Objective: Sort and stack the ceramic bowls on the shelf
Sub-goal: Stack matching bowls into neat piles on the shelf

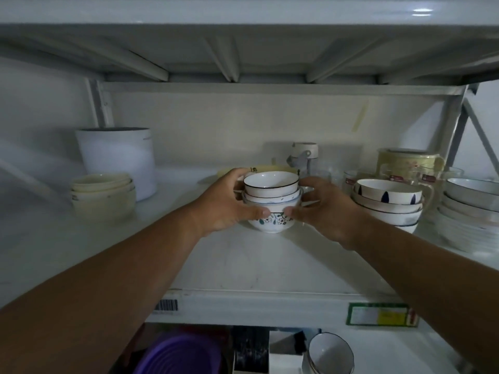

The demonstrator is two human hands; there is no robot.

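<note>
Shelf [243, 265], white, mid level of a metal rack, lit dimly

Stack of small bowls [271, 201], centre of shelf: top bowl white with thin dark rim line, lower ones nested beneath, bottom bowl with a band of dark flowers and leaves; base seated on the shelf surface

Left hand [224, 205]: cupped round the left flank of the stack, fingers curled behind, thumb pressed to the flowered band at front

Right hand [321, 209]: cupped round the right flank likewise, thumb at the front band almost meeting the other thumb, fingers wrapped toward the back

Second bowl stack [387, 203], just right of the right hand: top bowl white with dark drop marks, wider bowls under it

Third stack of wide pale bowls [471, 209], far right, partly cut by the frame edge

Cream bowls [104, 195], nested, left side, well apart from the hands; tall white canister [117, 157] behind them

Lidded jar [303, 155] against the back wall; yellowish jug [407, 161] and clear glassware further right, details blurred

Lower level: purple basin [181, 354], one more dark-rimmed bowl [330, 353]
</note>
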